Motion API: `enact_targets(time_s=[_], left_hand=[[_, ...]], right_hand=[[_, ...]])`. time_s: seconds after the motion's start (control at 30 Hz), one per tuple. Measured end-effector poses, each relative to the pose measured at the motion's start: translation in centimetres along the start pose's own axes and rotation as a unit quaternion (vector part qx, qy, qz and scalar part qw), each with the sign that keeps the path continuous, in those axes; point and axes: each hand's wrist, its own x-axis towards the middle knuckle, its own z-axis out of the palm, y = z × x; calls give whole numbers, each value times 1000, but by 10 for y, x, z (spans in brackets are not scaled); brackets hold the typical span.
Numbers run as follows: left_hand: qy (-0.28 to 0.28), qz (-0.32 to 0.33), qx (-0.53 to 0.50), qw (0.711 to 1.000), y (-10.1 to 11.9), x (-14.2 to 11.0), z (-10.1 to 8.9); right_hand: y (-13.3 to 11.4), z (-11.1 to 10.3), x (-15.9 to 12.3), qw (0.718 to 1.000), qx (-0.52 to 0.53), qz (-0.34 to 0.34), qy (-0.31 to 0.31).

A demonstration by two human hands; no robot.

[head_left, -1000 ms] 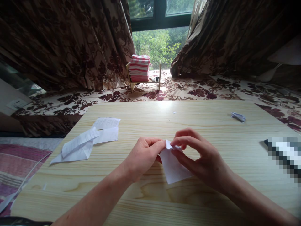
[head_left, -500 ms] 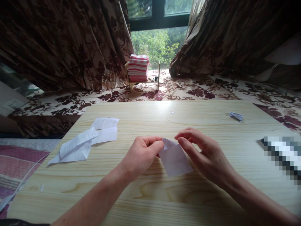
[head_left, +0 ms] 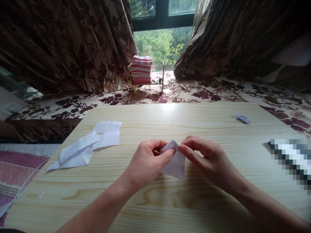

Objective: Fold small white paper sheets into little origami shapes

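A small white sheet of paper (head_left: 175, 165), partly folded, hangs just above the light wooden table (head_left: 155, 119) at its middle. My left hand (head_left: 148, 161) pinches the paper's upper left edge between thumb and fingers. My right hand (head_left: 209, 160) pinches the upper right edge, fingertips meeting the left hand's at the top fold. Both hands are closed on the paper.
Several loose white paper slips (head_left: 85, 145) lie on the table's left. A small folded paper piece (head_left: 242, 118) sits at the far right, a blurred-out object (head_left: 291, 158) near the right edge. Behind, a small wooden rack with pink-striped folded cloths (head_left: 142, 69) stands on floral fabric before curtains.
The paper has been folded narrower and lifted slightly. My hands have drawn closer together, and the right fingers have closed onto the top edge.
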Motion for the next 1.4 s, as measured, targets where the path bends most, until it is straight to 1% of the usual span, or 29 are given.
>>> enact_targets(time_s=[0.1, 0.3, 0.37, 0.5, 0.57, 0.63, 0.73, 0.87, 0.97, 1.13, 1.3, 1.4], left_hand=[[7, 12, 3, 1000, 1, -1, 0], [6, 55, 51, 997, 6, -2, -1], [3, 57, 57, 997, 6, -2, -1], [6, 40, 38, 998, 4, -3, 0], [15, 47, 45, 998, 5, -3, 1], [28, 62, 73, 995, 6, -4, 2], [31, 68, 103, 992, 9, -5, 3], [14, 82, 109, 990, 10, -6, 5], [11, 90, 114, 989, 9, -6, 5], [11, 89, 130, 987, 8, -6, 6], [10, 78, 130, 988, 9, -7, 7], [32, 63, 132, 989, 10, -7, 7]], right_hand=[[0, -2, 0, 1000, 3, 10, 11], [1, -3, 0, 999, 43, 21, -23], [1, -3, -1, 998, 47, 21, -31], [1, -4, -1, 997, 58, 29, -47], [1, -3, -1, 996, 67, 33, -52], [1, -2, -1, 996, 71, 35, -48], [1, -2, -1, 996, 72, 25, -40], [1, -2, -2, 996, 72, 1, -50], [2, -1, -3, 996, 74, 7, -53], [1, 0, -2, 995, 74, 27, -65], [-1, -1, -3, 995, 63, 12, -73], [-1, -2, -4, 996, 64, 13, -60]])
